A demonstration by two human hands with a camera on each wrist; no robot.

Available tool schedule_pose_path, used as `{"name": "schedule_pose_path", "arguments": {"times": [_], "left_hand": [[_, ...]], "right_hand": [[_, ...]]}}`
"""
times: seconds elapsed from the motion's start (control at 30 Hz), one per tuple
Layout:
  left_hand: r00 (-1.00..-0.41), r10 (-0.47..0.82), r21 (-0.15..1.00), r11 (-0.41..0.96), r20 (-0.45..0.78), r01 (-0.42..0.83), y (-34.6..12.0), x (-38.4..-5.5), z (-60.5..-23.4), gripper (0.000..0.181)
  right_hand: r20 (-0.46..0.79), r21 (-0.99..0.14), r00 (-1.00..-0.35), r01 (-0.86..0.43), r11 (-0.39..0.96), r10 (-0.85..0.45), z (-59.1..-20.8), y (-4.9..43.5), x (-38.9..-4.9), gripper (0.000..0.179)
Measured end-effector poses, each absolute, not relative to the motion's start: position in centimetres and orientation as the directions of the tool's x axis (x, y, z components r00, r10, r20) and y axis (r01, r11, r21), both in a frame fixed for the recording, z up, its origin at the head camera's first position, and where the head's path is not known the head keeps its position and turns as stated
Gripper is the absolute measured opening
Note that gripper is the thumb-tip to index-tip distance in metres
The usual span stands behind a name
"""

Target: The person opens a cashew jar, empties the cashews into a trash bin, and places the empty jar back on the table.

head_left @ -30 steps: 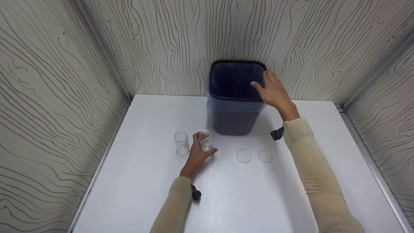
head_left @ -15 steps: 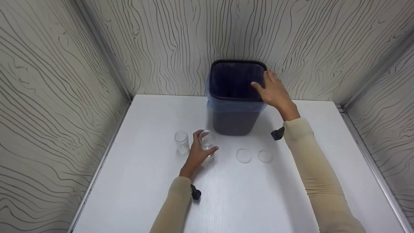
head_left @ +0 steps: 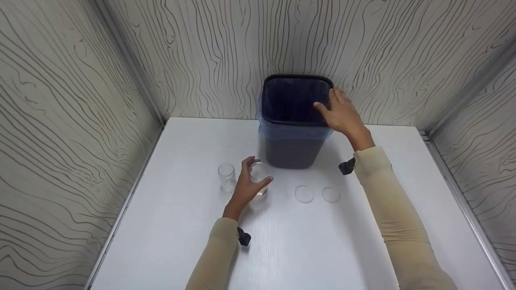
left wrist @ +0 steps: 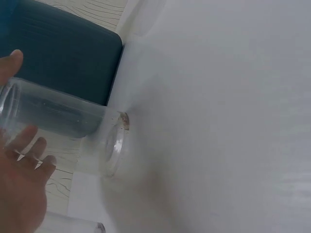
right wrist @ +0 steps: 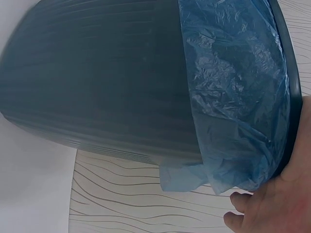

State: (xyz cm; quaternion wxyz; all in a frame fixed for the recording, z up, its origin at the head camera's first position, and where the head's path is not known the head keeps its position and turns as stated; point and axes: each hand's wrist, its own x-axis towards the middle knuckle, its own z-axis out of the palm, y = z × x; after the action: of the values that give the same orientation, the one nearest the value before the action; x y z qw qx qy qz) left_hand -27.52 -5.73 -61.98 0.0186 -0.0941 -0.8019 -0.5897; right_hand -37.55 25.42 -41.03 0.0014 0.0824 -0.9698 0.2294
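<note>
My left hand (head_left: 246, 185) holds a clear, straight-sided jar (head_left: 259, 173), thumb on one side and fingers on the other near its mouth. In the left wrist view that jar (left wrist: 63, 109) is see-through, its base close over the white table with a shadow beside it. A second clear jar (head_left: 227, 177) stands upright just left of this hand. My right hand (head_left: 342, 114) grips the right rim of a dark trash bin (head_left: 290, 151), thumb inside and fingers outside. A blue bag (right wrist: 233, 87) lines the bin and folds over its rim; the bin's bottom inside is too dark to see.
Two clear round discs (head_left: 304, 194), like lids, lie flat on the white table (head_left: 181, 233) in front of the bin. A wood-grain patterned wall (head_left: 209, 60) rises right behind the bin, with side walls left and right.
My left hand has risen slightly with the jar, whose base now shows lower between thumb and fingers. The right hand stays on the bin rim; the other jar and the discs have not moved.
</note>
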Motion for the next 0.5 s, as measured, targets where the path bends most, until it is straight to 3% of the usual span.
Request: {"name": "schedule_pose_path", "arguments": {"times": [0.5], "left_hand": [[-0.971,0.114,0.912,0.337,0.208,0.235,-6.2,-28.4,-59.2,0.057]], "right_hand": [[0.045,-0.428,-0.985,-0.171,0.888,-0.168,-41.0,25.4,-37.8,0.093]]}}
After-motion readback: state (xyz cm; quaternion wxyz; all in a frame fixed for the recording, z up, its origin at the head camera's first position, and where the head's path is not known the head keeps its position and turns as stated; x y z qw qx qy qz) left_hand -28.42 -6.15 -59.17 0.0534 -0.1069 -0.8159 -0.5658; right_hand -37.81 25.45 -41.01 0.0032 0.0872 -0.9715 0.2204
